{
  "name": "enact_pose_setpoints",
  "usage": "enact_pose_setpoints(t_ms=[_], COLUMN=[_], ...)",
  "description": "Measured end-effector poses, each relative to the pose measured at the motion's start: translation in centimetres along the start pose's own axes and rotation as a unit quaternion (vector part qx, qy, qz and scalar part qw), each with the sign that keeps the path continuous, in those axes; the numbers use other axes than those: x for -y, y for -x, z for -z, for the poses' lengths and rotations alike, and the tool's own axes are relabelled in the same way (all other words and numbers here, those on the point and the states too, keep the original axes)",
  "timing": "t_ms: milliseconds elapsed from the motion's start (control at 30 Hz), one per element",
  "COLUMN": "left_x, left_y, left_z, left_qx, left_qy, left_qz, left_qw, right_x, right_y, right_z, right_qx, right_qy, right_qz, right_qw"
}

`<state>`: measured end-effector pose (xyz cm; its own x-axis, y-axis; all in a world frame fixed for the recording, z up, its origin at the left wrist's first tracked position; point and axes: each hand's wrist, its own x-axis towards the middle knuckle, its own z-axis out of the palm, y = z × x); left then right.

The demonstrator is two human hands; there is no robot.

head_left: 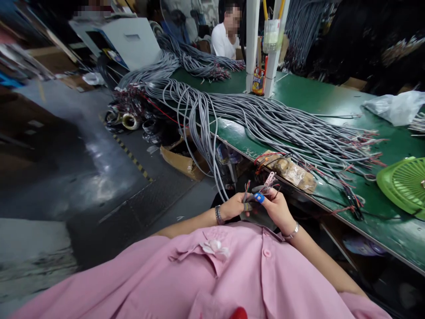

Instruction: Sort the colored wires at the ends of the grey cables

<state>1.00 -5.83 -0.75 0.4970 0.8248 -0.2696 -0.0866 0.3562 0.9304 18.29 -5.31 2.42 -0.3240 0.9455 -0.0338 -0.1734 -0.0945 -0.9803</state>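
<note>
Close to my body, my left hand [233, 207] is closed around grey cables [217, 170] that loop down from the table's edge. Short coloured wires [246, 187] stick up beside its fingers. My right hand [279, 212] is closed too, with thumb and fingers pinching grey cable ends just beside the left hand. Blue tape [259, 197] is wrapped about its thumb. Out of the right hand's grip rises a small pale pink piece [269, 178] with holes, its kind unclear. The fingers partly hide where the cables meet.
A long bundle of grey cables [265, 117] with stripped ends lies across the green table [308, 95]. At its near edge sits a taped brown block [292, 172] with wires. A green fan [403, 186] stands right; a cardboard box [182, 159] is below. A person [223, 42] sits beyond.
</note>
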Motion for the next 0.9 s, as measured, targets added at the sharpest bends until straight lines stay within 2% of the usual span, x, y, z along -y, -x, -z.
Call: enact_pose_setpoints(t_ms=[133,233,333,400,467,533,600,667,767,833,900], left_x=[-0.2,-2.2,-4.6,-5.4,-5.1,-4.2,-3.2,-2.6,-2.2,-2.4,-2.7], left_y=[0.5,1.0,1.3,1.3,1.0,0.7,0.6,0.6,0.7,0.9,1.1], left_z=[0.6,1.1,1.6,1.7,1.2,0.4,-0.4,-1.1,-1.3,-0.8,-0.2], left_qx=[0.016,0.091,0.181,0.201,0.166,0.087,0.002,-0.044,-0.048,-0.046,-0.045], left_qy=[0.016,0.011,-0.048,-0.056,-0.049,-0.076,-0.127,-0.154,-0.081,0.030,0.133], left_qz=[-0.019,-0.084,-0.131,-0.147,-0.149,-0.151,-0.165,-0.172,-0.116,-0.073,-0.056], left_qw=[1.000,0.992,0.974,0.967,0.974,0.982,0.978,0.972,0.989,0.996,0.989], right_x=[-0.6,-0.7,-0.5,-0.1,0.3,0.6,0.8,0.9,0.9,1.0,1.3], right_y=[0.2,0.7,1.1,1.3,1.4,1.3,1.3,1.2,1.0,0.6,0.2], right_z=[0.1,0.7,1.4,1.6,1.4,1.0,0.6,0.4,0.3,0.2,-0.2], right_qx=[-0.034,-0.066,-0.112,-0.118,-0.106,-0.096,-0.090,-0.080,-0.054,-0.047,-0.052], right_qy=[-0.009,0.008,0.021,0.008,-0.005,-0.015,-0.022,-0.027,-0.038,-0.037,-0.022], right_qz=[0.014,0.019,0.024,0.023,0.016,0.010,0.010,0.014,0.021,0.027,0.032], right_qw=[0.999,0.998,0.993,0.993,0.994,0.995,0.996,0.996,0.998,0.998,0.998])
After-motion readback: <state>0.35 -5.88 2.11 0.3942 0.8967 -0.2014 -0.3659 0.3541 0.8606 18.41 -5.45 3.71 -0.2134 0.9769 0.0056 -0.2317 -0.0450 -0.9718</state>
